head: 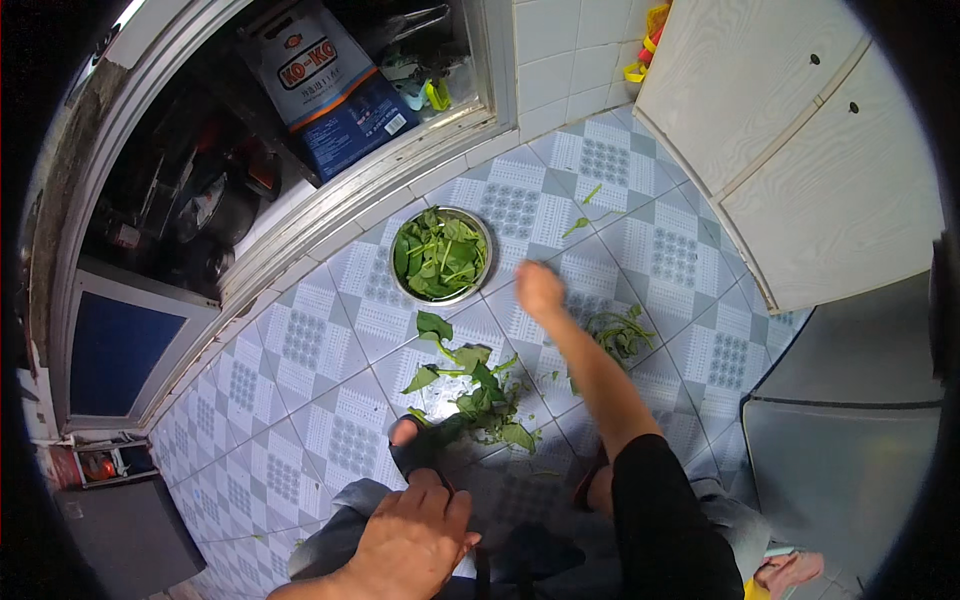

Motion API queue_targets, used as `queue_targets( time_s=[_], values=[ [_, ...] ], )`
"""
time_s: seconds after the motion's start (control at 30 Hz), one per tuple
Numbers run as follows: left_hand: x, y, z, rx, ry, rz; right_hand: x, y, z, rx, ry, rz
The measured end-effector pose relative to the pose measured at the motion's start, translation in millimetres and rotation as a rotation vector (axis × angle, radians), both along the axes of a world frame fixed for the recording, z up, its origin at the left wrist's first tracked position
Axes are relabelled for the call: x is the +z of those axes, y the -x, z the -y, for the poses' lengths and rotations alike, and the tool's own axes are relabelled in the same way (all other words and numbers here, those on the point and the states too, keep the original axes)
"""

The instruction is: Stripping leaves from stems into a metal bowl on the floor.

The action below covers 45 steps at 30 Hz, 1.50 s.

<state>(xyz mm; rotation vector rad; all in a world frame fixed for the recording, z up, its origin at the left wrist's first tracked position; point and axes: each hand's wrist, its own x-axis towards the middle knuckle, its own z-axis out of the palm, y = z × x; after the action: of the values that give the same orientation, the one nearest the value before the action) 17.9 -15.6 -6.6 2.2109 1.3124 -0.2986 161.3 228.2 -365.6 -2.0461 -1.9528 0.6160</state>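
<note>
My left hand [416, 536] is close to my body over my left leg, back up and fingers bent. Its palm is hidden. Motion blurs my right hand [538, 291], which reaches forward over the floor to the right of a round metal bowl [490, 259]. No object shows in it, but its fingers cannot be made out. Green leaves with stems [439, 255] fill the bowl. Between the bowl and my left foot lies a loose spread of leafy stems [480, 382] with small scraps. Beyond my right forearm is a small heap of bare green stems [622, 332].
Stem pieces [577, 226] are scattered on the patterned tile floor [352, 442]. At the left stands an open low cupboard with a white frame [450, 139], holding a blue and grey bag [337, 97]. Pale cabinet doors [832, 172] and a grey appliance [825, 465] border the right.
</note>
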Motion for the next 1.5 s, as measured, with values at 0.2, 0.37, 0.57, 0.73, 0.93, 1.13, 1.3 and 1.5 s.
queue_targets(
  time_s=[0.2, 0.37, 0.57, 0.73, 0.93, 1.13, 1.3, 1.5],
  values=[
    [1, 0, 7, -0.014, -0.025, 0.037, -74, -133, 56, 0.012, -0.1, 0.327],
    [3, 2, 4, 0.029, 0.027, 0.052, -66, -150, 64, 0.193, -0.134, 0.26],
    [0, 19, 12, 0.068, -0.028, 0.081, 43, -124, 30, 0.555, -0.01, 0.059],
    [-1, 26, 9, 0.143, -0.198, 0.183, 213, -89, 49, 0.718, -0.185, -0.056],
    [-1, 22, -3, 0.364, -0.663, 0.67, 359, -54, 122, 0.824, -0.304, -0.214],
    [3, 17, 1, 0.469, -0.208, 0.996, 419, -43, 183, 0.737, -0.362, -0.28],
    [2, 14, 8, 0.523, 0.104, 1.266, 416, -38, 207, 0.651, -0.466, -0.217],
    [-2, 14, 10, 0.45, 0.062, 1.281, 395, -32, 213, 0.934, -0.68, -0.257]
  ],
)
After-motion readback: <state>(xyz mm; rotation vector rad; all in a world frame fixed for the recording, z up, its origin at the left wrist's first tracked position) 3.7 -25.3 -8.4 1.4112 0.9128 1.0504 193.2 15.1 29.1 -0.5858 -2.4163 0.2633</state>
